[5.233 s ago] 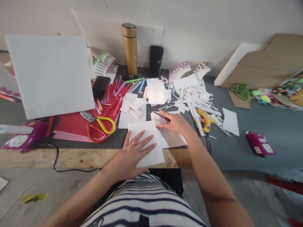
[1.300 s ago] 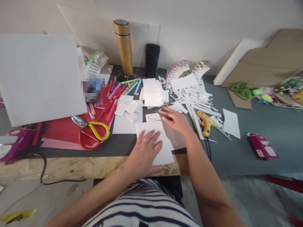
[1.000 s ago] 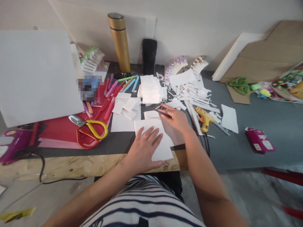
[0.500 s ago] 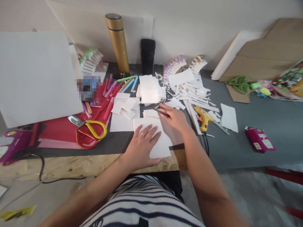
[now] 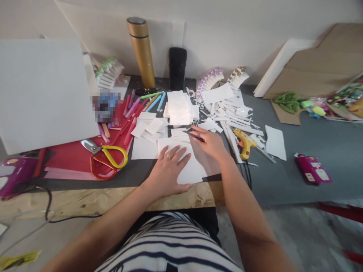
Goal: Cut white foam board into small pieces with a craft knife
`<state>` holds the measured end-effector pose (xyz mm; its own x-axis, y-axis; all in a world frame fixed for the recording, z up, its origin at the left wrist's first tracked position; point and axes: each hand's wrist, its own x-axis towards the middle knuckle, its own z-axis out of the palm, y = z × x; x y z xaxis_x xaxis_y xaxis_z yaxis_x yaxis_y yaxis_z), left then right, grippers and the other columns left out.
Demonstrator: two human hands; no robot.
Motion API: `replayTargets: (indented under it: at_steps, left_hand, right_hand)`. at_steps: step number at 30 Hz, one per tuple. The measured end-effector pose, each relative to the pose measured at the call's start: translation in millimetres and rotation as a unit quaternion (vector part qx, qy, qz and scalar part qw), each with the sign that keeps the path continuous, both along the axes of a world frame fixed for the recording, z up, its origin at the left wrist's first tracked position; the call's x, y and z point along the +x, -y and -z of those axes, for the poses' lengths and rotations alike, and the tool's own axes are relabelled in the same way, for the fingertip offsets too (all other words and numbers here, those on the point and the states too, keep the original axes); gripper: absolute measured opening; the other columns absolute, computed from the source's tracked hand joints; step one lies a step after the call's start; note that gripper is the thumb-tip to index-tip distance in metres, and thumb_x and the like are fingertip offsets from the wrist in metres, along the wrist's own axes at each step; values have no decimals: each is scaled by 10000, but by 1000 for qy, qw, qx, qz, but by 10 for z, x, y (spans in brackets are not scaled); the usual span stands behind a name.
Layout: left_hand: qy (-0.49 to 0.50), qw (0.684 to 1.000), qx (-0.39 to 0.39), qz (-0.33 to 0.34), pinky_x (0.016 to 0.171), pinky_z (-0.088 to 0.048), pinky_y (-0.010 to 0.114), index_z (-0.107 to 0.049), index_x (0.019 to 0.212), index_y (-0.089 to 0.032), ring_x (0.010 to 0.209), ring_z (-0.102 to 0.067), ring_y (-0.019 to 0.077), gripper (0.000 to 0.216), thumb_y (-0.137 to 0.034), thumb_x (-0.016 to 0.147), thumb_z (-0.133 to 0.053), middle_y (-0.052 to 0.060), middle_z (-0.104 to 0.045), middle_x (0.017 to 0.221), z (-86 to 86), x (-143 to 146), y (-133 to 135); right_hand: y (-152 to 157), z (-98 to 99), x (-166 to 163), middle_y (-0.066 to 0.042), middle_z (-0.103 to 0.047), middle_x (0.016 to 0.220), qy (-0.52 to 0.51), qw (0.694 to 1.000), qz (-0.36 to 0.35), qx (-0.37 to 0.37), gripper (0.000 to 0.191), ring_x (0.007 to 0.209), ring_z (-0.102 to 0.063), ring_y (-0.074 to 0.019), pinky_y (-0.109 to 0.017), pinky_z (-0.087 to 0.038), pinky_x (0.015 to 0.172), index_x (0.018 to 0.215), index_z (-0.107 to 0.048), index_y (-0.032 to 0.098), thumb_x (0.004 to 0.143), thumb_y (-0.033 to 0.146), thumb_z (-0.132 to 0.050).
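My left hand (image 5: 167,170) lies flat with spread fingers on a white sheet (image 5: 190,170), which looks like foam board or stiff paper, near the table's front edge. In my right hand (image 5: 210,142) is a slim dark craft knife (image 5: 196,136), its pointed end aimed left over the far edge of the sheet. Just beyond that edge lies a narrow white piece (image 5: 178,132). Farther back stands a stack of white pieces (image 5: 178,107). To the left, small white rectangles (image 5: 154,125) rest on another white sheet (image 5: 145,148).
Scissors (image 5: 107,158) lie left on red sheets (image 5: 66,156). White offcuts (image 5: 227,113) and a yellow glue gun (image 5: 244,143) with its cable are on the right, with a magenta box (image 5: 312,168) beyond. A gold bottle (image 5: 141,53) and black case (image 5: 177,68) stand behind.
The white sheet under my left hand has shifted slightly away from me and left, the hand moving with it. The craft knife's tip has swung a little left.
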<state>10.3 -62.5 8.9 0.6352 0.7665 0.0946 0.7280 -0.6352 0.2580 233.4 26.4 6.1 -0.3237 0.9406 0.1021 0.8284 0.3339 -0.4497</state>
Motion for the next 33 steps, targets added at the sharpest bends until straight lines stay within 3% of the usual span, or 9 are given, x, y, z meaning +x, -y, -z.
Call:
replayTargets:
  at_steps: [13, 17, 20, 22, 24, 29, 33]
  left_hand:
    - [1, 1000, 8, -3, 1250, -162, 573, -492, 1482, -178, 1477, -342, 367, 876, -667, 777, -672, 136, -434, 1581, -42, -10, -93]
    - [5, 1000, 28, 7, 1171, -286, 572, -563, 1417, -228, 1385, -444, 352, 728, -709, 870, -567, 114, -509, 1516, -44, -39, -194]
    - [-15, 998, 57, 4, 1059, -390, 522, -649, 1306, -306, 1265, -527, 317, 383, -474, 1022, -455, 81, -532, 1481, -3, -45, -307]
    - [-32, 996, 79, -6, 1023, -404, 505, -678, 1243, -321, 1241, -527, 314, 336, -319, 1044, -408, 84, -495, 1506, 13, -37, -367]
    - [-47, 995, 84, -5, 1009, -408, 502, -676, 1228, -286, 1237, -515, 326, 325, -277, 1032, -416, 102, -478, 1519, -4, -23, -407]
    - [-66, 994, 84, 26, 1013, -414, 522, -542, 1398, -149, 1224, -505, 357, 442, -309, 991, -476, 150, -545, 1445, -106, 31, -459]
    - [-47, 992, 118, 15, 1051, -413, 532, -623, 1271, -125, 1211, -528, 356, 354, -271, 1003, -443, 194, -575, 1361, -49, 86, -491]
  right_hand:
    - [-2, -2, -6, 95, -581, 1463, -2, 1000, -2, 9, 317, 1138, -701, -248, -419, -573, 960, 1226, -725, 365, 971, 281, -557]
    - [8, -20, -20, 100, -584, 1459, -2, 1000, 6, 5, 306, 1081, -723, -238, -405, -586, 911, 1215, -730, 372, 969, 289, -567]
    - [1, -15, -15, 95, -590, 1453, -13, 1000, 9, 0, 311, 1106, -714, -241, -404, -581, 915, 1212, -732, 365, 962, 277, -569]
    - [-8, -4, -3, 87, -600, 1445, -29, 999, 17, -8, 308, 1108, -713, -245, -402, -578, 917, 1199, -740, 353, 953, 270, -574]
    - [-18, 12, 14, 80, -606, 1441, -56, 998, 26, -21, 306, 1105, -714, -243, -393, -569, 929, 1191, -744, 348, 946, 273, -575]
    - [-29, 45, 68, -11, -707, 1319, -205, 976, 47, -49, 356, 1169, -675, -239, -377, -504, 1008, 1247, -725, 263, 935, 311, -561]
    - [-42, -38, 148, -49, -761, 1054, -326, 933, 145, -51, 420, 832, -694, -190, -309, -537, 727, 1233, -716, 206, 904, 421, -568]
